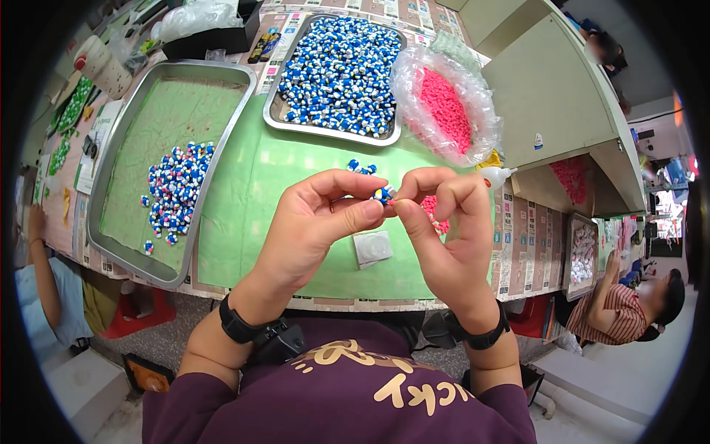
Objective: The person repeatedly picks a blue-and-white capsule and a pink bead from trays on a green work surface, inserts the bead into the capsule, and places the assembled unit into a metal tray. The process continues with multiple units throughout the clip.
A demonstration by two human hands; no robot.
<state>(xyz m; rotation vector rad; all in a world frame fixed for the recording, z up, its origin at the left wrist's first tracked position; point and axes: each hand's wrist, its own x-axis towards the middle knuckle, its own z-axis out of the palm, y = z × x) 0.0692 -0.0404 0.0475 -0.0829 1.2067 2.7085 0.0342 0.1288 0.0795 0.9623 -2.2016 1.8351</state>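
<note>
Over the green mat (296, 166), both hands meet with their fingertips close together. Between thumb and forefinger, my left hand (314, 222) pinches a small blue-and-white piece (381, 195) with a bit of yellow on it. My right hand (455, 240) is closed in a pinch against the right side of that piece; anything in its fingertips is too small to make out. Just beyond the fingers lie a few loose blue-and-white pieces (361, 167). Partly hidden behind my right hand is a small heap of pink pieces (435, 214). Below the hands rests a white square block (372, 249) with a round clear top.
At the back, a metal tray (272, 118) holds many blue-and-white pieces. Another tray (103, 177) at left holds a smaller pile. A clear bag (484, 122) of pink pieces, a white nozzle bottle (497, 176) and a cabinet (551, 96) stand right. Other people sit at both sides.
</note>
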